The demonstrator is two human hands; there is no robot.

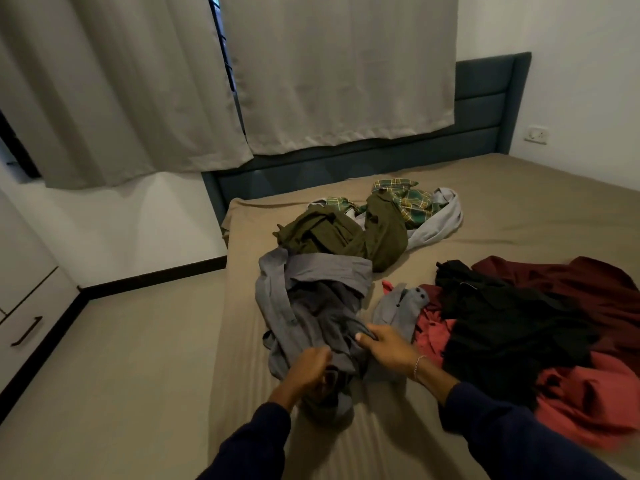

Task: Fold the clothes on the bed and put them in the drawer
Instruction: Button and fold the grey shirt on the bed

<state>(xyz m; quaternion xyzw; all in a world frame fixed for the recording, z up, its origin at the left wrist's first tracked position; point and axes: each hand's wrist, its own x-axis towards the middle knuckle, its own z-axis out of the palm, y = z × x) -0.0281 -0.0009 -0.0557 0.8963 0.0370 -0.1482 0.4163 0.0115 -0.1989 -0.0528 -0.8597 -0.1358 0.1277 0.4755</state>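
Both hands, the left hand (311, 367) and the right hand (388, 348), are gripping the gray shirt (311, 306), which is lying crumpled on the bed (519, 202) beside other clothes.

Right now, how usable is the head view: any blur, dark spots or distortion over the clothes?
Head view: dim, soft light; wide-angle bending bows the curtains and floor edges; the black garment loses fold detail in shadow; both hands, left hand and right hand, gripping the grey garment, look slightly soft.
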